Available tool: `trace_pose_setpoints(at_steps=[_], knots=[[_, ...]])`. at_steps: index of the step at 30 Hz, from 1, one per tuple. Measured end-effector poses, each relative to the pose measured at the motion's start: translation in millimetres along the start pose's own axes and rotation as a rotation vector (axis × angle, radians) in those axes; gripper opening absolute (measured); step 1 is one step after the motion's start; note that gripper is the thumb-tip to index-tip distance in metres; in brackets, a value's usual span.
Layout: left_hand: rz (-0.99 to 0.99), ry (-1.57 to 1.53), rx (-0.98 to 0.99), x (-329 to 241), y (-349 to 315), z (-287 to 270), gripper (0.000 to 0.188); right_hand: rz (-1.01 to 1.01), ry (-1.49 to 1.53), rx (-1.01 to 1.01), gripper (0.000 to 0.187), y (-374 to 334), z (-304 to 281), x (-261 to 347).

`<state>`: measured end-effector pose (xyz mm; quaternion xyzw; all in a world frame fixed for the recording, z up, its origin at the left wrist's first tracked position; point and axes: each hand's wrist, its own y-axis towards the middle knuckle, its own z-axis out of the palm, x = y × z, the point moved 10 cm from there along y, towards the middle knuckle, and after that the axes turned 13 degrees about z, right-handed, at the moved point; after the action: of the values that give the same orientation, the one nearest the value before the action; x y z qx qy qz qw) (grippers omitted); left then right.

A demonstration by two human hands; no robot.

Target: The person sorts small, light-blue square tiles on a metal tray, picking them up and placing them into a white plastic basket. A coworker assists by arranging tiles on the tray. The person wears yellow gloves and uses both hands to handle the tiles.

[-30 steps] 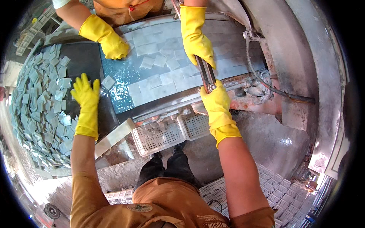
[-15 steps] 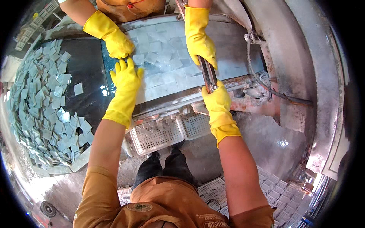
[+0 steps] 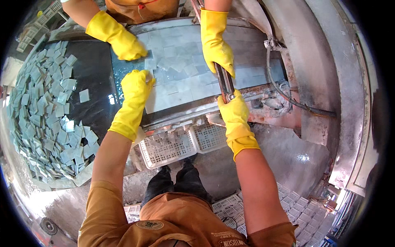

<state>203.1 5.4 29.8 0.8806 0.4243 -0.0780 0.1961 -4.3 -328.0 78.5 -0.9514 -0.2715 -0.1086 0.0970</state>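
Nearest me, the white perforated baskets are sitting below the work surface's edge. My right hand is gripping the near end of the metal bar, as it was a second ago. My left hand, spread over the dark surface then, is now curling beside the laid tiles; I can't tell whether anything is inside. A loose tile is lying between that hand and the tile pile. I'm judging my work is shifting toward the rows. Beyond, a co-worker's bent hand is facing mine; their other hand is gripping the bar.
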Motion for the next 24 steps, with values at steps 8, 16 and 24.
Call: trace_pose_setpoints(at_steps=[8,16,24], knots=[[0.251,0.226,-0.017,-16.3,10.9,-2.8,0.009,0.029,-0.04,0.044,0.059,-3.8,-2.6,7.3],[0.323,0.505,-0.194,36.7,-37.3,-103.7,0.015,0.005,0.054,0.041,0.047,-6.0,-5.1,7.6],[0.233,0.001,0.058,20.7,-35.0,-52.9,0.012,0.013,0.019,0.021,0.052,2.8,6.5,-5.9]])
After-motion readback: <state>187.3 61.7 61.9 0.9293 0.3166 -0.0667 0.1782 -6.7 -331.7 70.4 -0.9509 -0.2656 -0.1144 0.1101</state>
